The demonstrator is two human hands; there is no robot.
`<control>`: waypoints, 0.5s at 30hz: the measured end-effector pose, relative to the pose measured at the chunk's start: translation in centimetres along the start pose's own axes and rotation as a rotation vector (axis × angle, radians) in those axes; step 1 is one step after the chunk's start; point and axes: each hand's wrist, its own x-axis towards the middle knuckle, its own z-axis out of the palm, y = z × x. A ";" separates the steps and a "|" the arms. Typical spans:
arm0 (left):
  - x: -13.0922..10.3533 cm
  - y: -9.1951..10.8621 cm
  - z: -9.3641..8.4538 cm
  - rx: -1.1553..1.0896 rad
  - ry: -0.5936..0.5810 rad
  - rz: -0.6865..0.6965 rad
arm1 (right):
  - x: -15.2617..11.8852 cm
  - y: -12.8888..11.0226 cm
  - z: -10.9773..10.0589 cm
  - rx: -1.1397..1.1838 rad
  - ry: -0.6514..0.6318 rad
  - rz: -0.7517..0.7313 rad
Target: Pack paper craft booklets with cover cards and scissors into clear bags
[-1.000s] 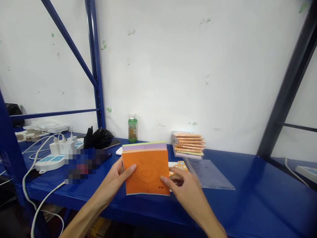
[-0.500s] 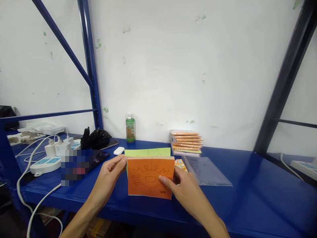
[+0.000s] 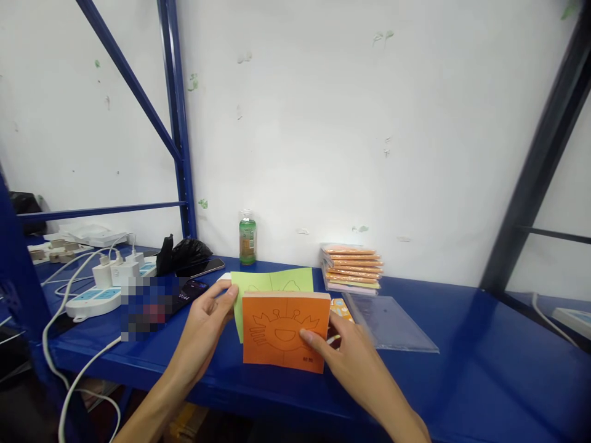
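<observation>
My right hand grips the right side of a stack of orange paper sheets, thumb in front. The front sheet bears a line drawing of a crab, and the stack stands upright over the table's front part. Behind it rises a light green paper sheet with a line drawing, partly hidden by the orange one. My left hand pinches the green sheet's left edge between thumb and fingers. An orange-and-white patterned item shows just behind my right hand, mostly hidden.
A clear plastic sleeve lies right of my hands on the blue table. Behind it is a pile of wrapped packets. A green bottle stands near the wall. Phones, a black bag and a power strip with cables sit left.
The green sheet has slid up and left out from behind the orange stack, held by my left hand, so more of it shows. The whole view has shifted slightly.
</observation>
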 end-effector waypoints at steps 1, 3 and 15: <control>-0.1 -0.1 0.2 -0.011 -0.022 -0.026 | 0.0 0.0 0.0 -0.012 0.009 -0.002; -0.3 -0.3 0.6 -0.026 -0.045 -0.054 | 0.1 0.0 0.0 -0.028 0.037 -0.022; -1.3 -0.7 1.3 0.359 0.006 0.237 | -0.1 -0.9 -0.1 0.090 -0.009 0.005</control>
